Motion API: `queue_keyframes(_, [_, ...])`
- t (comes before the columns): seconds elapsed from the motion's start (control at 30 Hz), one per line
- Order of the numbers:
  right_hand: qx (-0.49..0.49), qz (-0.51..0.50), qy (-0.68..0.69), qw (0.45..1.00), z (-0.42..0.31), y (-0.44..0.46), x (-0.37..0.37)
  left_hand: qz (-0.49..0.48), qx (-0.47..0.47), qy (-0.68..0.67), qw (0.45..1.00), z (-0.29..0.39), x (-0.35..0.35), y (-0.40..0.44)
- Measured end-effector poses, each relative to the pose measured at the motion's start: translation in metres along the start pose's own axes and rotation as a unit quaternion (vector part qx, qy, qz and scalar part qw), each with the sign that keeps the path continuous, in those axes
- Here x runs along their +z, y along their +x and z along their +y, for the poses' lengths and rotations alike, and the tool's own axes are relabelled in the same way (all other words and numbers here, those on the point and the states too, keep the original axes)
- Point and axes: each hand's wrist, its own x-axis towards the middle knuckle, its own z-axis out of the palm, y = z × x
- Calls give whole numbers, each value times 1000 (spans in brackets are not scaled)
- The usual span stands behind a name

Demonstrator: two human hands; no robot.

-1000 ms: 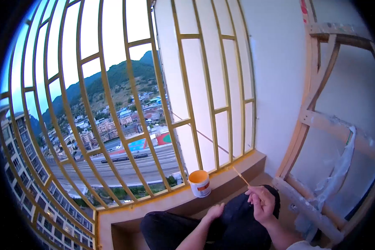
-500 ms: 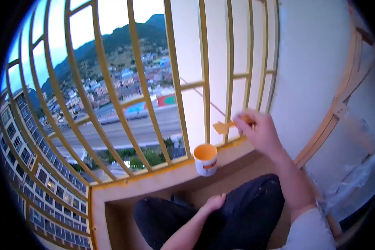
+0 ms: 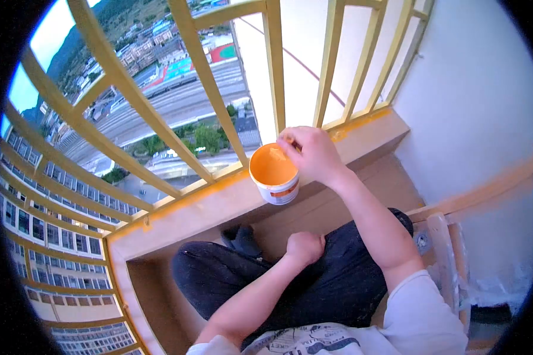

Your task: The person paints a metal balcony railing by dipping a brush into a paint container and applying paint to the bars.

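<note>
My right hand [image 3: 317,155] is pinched around an orange paintbrush [image 3: 278,152], its flat end down inside the bucket. The small white bucket [image 3: 277,197] holds orange paint, and its inner wall is coated with it. It sits on the ledge [image 3: 210,204] at the foot of the window bars. My fingers hide most of the brush handle and part of the bucket's right rim. On my dark trousers [image 3: 349,275] rests my left hand [image 3: 306,247], its fingers curled closed with nothing visible in them.
Yellowish metal bars [image 3: 216,97] rise from the ledge, with orange paint along their base. A white wall [image 3: 474,89] stands to the right. Wooden pieces [image 3: 441,242] lean near my right elbow. A dark shoe [image 3: 243,239] shows by my crossed legs.
My right hand has moved down and left, bringing the paintbrush from the air into the bucket. My view has tilted downward. The left hand still rests on my leg.
</note>
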Motion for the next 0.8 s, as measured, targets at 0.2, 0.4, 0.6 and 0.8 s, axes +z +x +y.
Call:
queue_keyframes(0.2, [-191,-57,-115,973,25,-15,12,-84,70,135,985,-4,-8,-10])
queue_keyframes(0.4, [-225,-64,-141,962,14,-12,3,-113,74,106,985,-8,11,16])
queue_keyframes(0.6, [-200,-84,-189,958,-1,-6,-9,-85,73,89,990,-7,13,14])
queue_keyframes(0.8, [-230,-138,-195,943,3,3,21,-85,71,96,989,-5,11,17])
